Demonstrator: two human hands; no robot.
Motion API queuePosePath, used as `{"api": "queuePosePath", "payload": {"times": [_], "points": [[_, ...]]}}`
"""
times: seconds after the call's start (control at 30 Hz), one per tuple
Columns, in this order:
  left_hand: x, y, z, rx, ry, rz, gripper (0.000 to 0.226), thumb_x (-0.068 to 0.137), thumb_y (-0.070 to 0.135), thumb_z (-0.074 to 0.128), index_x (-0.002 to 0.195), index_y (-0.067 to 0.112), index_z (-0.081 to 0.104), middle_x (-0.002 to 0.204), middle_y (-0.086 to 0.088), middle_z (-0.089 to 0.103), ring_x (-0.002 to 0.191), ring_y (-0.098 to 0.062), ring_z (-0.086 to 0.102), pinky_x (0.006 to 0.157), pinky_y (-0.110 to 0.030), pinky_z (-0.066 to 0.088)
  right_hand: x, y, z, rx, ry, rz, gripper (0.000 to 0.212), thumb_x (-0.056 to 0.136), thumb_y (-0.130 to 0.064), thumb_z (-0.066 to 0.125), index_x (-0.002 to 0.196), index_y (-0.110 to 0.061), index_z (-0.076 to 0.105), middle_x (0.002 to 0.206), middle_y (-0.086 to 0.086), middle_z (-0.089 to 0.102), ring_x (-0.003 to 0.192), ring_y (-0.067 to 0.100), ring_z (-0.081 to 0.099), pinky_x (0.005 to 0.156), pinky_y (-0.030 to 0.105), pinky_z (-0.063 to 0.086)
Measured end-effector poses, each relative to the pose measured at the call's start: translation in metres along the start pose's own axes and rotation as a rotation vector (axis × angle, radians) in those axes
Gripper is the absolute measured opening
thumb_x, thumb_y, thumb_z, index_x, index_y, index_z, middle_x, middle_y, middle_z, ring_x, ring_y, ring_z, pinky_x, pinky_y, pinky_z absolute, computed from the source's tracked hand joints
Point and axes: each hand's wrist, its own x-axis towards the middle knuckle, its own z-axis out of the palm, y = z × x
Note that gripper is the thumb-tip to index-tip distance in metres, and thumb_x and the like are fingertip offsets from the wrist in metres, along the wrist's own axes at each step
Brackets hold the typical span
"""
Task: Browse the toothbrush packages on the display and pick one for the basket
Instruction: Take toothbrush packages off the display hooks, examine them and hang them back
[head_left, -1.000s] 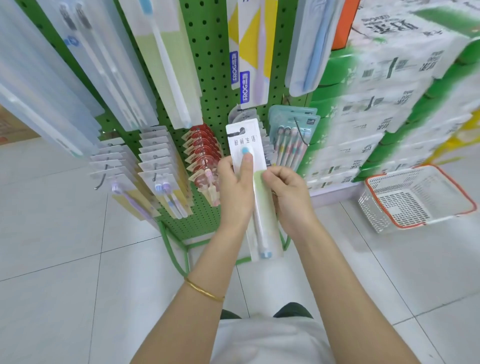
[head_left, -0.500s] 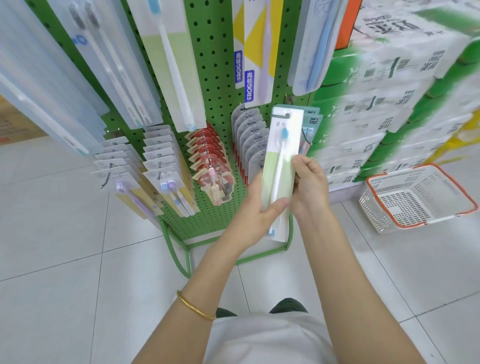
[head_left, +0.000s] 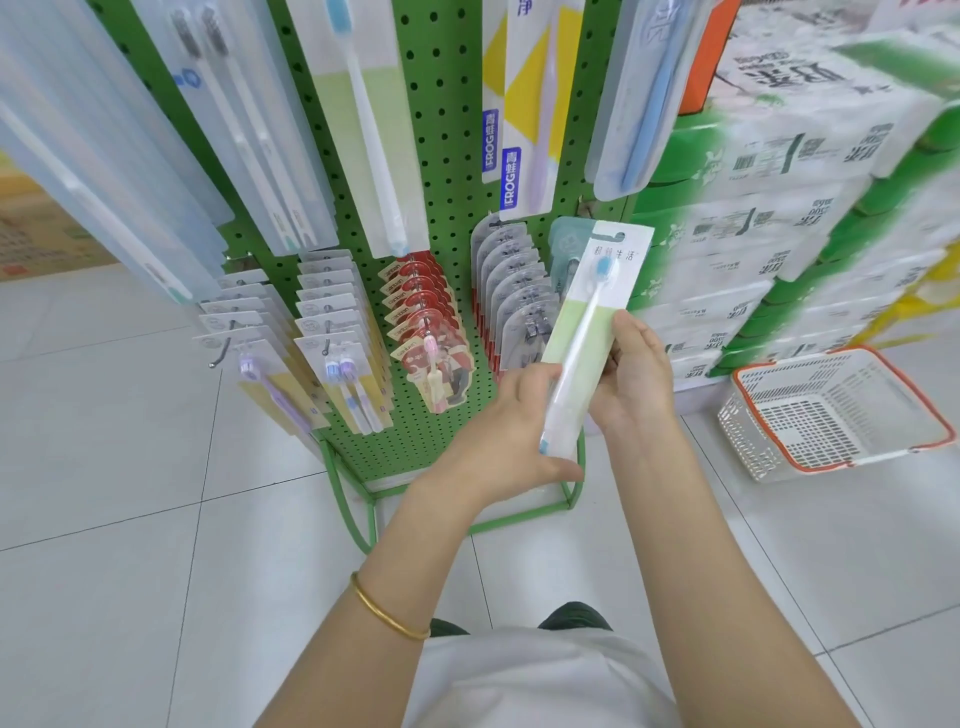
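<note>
A long toothbrush package (head_left: 592, 322), white on top and pale green below with a blue-headed brush, is held upright in front of the green pegboard display (head_left: 441, 130). My left hand (head_left: 511, 436) grips its lower end, thumb under the bottom edge. My right hand (head_left: 631, 379) holds its right edge at mid-height. A white basket (head_left: 831, 410) with an orange rim stands on the floor to the right, and I see nothing inside it.
Rows of hanging toothbrush packs (head_left: 332, 332) fill the display's hooks, with red-carded ones (head_left: 426, 322) in the middle. Stacked tissue packs (head_left: 810, 208) rise at the right behind the basket. Grey floor tiles (head_left: 130, 493) spread to the left and front.
The package has been turned over from its white back to its front and lifted slightly up and right. My left hand shifted from the top to the lower end.
</note>
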Motion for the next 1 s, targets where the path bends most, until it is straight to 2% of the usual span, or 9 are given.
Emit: {"api": "queuePosePath", "payload": {"times": [0.13, 0.23, 0.33, 0.43, 0.5, 0.67, 0.8, 0.87, 1.0], "points": [[0.000, 0.003, -0.004, 0.007, -0.047, -0.024, 0.090, 0.072, 0.032, 0.077, 0.135, 0.032, 0.012, 0.137, -0.001, 0.028, 0.106, -0.022, 0.054, 0.087, -0.038, 0.049, -0.002, -0.001, 0.003, -0.041, -0.024, 0.023, 0.009, 0.095, -0.014, 0.056, 0.086, -0.014, 0.057, 0.069, 0.000, 0.055, 0.050, 0.008, 0.052, 0.047, 0.019, 0.046], [0.000, 0.004, -0.012, -0.154, -0.124, -0.044, 0.084, 0.078, 0.015, 0.066, 0.140, 0.030, 0.012, 0.124, -0.002, 0.039, 0.087, -0.020, 0.057, 0.072, -0.035, 0.052, -0.001, -0.003, 0.002, -0.124, -0.095, 0.079, 0.006, 0.092, -0.023, 0.059, 0.088, -0.020, 0.062, 0.080, -0.001, 0.063, 0.068, 0.013, 0.056, 0.061, 0.025, 0.048], [0.002, 0.003, -0.021, -0.309, -0.166, -0.033, 0.077, 0.082, 0.002, 0.058, 0.144, 0.022, 0.016, 0.121, -0.002, 0.048, 0.100, -0.017, 0.058, 0.078, -0.029, 0.052, 0.002, -0.003, -0.003, -0.177, -0.114, 0.088, 0.011, 0.092, -0.010, 0.058, 0.094, -0.021, 0.059, 0.096, 0.004, 0.064, 0.081, 0.021, 0.059, 0.069, 0.031, 0.049], [0.002, 0.000, -0.024, -0.451, -0.186, -0.041, 0.065, 0.085, -0.010, 0.052, 0.139, 0.015, 0.025, 0.112, 0.002, 0.051, 0.089, 0.003, 0.057, 0.074, -0.015, 0.051, 0.003, -0.003, -0.004, -0.205, -0.071, 0.039, 0.028, 0.089, 0.004, 0.056, 0.107, -0.015, 0.048, 0.101, 0.009, 0.063, 0.073, 0.017, 0.059, 0.061, 0.030, 0.048], [0.002, -0.002, -0.023, -0.610, -0.201, -0.055, 0.059, 0.086, -0.014, 0.049, 0.133, 0.017, 0.030, 0.111, 0.002, 0.054, 0.087, 0.002, 0.063, 0.077, -0.020, 0.055, 0.003, -0.005, -0.003, -0.262, -0.080, -0.001, 0.035, 0.087, 0.006, 0.058, 0.116, -0.010, 0.047, 0.098, 0.009, 0.065, 0.073, 0.016, 0.062, 0.058, 0.029, 0.049], [0.004, -0.006, -0.017, -0.749, -0.174, -0.088, 0.039, 0.091, -0.004, 0.055, 0.107, 0.030, 0.047, 0.104, 0.005, 0.061, 0.085, -0.010, 0.066, 0.077, -0.035, 0.059, 0.002, -0.009, -0.006, -0.423, -0.182, -0.046, 0.015, 0.089, 0.000, 0.060, 0.099, -0.011, 0.060, 0.090, 0.003, 0.068, 0.072, 0.012, 0.064, 0.061, 0.026, 0.051], [0.008, -0.011, -0.016, -0.675, -0.115, -0.121, 0.019, 0.095, 0.013, 0.055, 0.102, 0.030, 0.053, 0.100, 0.011, 0.064, 0.079, 0.004, 0.061, 0.069, -0.015, 0.053, 0.001, -0.011, -0.007, -0.464, -0.249, -0.047, 0.011, 0.089, -0.002, 0.061, 0.094, -0.011, 0.060, 0.087, 0.003, 0.067, 0.072, 0.015, 0.064, 0.062, 0.026, 0.054], [0.010, -0.014, -0.019, -0.671, -0.086, -0.169, 0.010, 0.098, 0.021, 0.050, 0.099, 0.028, 0.058, 0.100, 0.007, 0.067, 0.080, 0.000, 0.063, 0.073, -0.017, 0.052, 0.001, -0.012, -0.007, -0.468, -0.305, -0.039, 0.010, 0.088, -0.001, 0.060, 0.093, -0.010, 0.059, 0.085, 0.005, 0.067, 0.072, 0.016, 0.064, 0.061, 0.025, 0.055], [0.017, -0.012, -0.032, -0.685, -0.009, -0.232, 0.030, 0.099, 0.032, 0.045, 0.110, 0.008, 0.060, 0.105, -0.004, 0.070, 0.095, -0.017, 0.067, 0.086, -0.033, 0.054, -0.002, -0.010, -0.009, -0.530, -0.446, -0.004, 0.011, 0.086, 0.000, 0.061, 0.087, -0.010, 0.061, 0.078, 0.003, 0.068, 0.066, 0.016, 0.067, 0.059, 0.027, 0.055]]}}
